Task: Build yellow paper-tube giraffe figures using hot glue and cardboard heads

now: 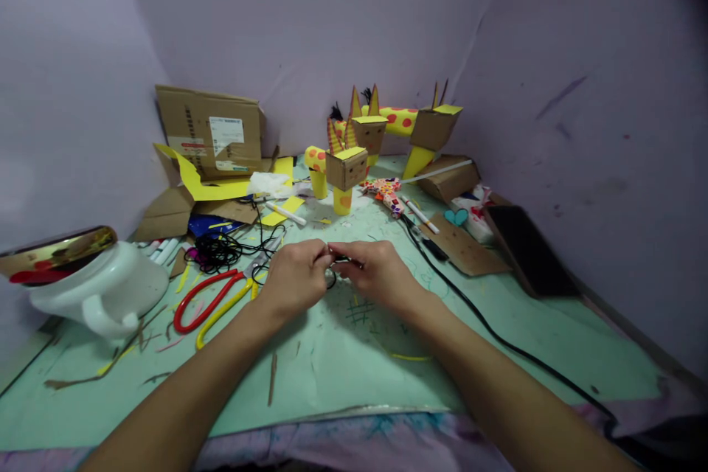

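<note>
Over the middle of the green tabletop, my left hand (297, 274) and my right hand (379, 271) meet, fingertips pinched close together. Between them runs a thin black yarn (332, 281), with a small loop hanging under the fingers. More of this yarn lies in a tangled heap (213, 251) to the left. Scissors (221, 295) with one red and one yellow handle rest beside my left forearm. Beyond my hands stand cardboard-and-paper animals: a small spotted one (346, 168), a middle one (369, 136) and a larger one (436, 127) behind.
A white pot (110, 287) stands at the left, a cardboard box (210, 133) at the back left. On the right are a glue gun (387, 193) with its black cord (487, 328), a flat cardboard piece (470, 247) and a phone (528, 251). Paper scraps are scattered about.
</note>
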A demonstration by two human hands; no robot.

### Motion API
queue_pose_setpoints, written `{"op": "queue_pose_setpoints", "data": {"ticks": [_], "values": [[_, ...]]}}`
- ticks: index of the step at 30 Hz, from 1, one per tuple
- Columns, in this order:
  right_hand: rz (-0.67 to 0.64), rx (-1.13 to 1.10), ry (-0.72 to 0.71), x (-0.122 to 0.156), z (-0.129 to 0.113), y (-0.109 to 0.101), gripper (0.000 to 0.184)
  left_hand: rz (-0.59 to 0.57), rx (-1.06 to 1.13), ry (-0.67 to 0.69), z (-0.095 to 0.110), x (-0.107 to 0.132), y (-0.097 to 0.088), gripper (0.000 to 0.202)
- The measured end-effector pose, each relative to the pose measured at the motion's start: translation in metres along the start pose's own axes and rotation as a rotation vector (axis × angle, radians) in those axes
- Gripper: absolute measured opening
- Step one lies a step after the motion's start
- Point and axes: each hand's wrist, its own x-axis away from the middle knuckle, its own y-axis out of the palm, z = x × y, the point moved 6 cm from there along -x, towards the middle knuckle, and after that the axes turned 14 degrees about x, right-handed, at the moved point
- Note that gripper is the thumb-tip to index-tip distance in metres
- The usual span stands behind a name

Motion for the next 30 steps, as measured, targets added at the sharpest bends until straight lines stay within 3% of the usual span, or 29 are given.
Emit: {"op": "queue_pose_setpoints", "data": {"ticks": [4,12,19,23,30], "values": [[0.019,-0.011,0.053,0.0,0.001,0.0,0.014,-0.002,0.201,-0.067,-0.007,-0.002,0.002,0.02],[0.036,0.089,0.095,0.0,0.002,-0.006,0.016,-0.02,0.711,-0.289,-0.016,-0.007,0.005,0.018],[0.068,-0.353,0.4,0.002,0.02,0.0,0.011,0.087,0.609,-0.212,-0.012,-0.009,-0.006,0.006],[0.081,-0.569,0.498,0.001,0.022,0.003,0.014,0.154,0.608,-0.19,-0.01,-0.008,-0.012,0.004],[0.052,-0.65,0.552,0.003,0.024,0.009,0.018,0.13,0.963,-0.359,-0.021,-0.006,-0.003,0.014]]}}
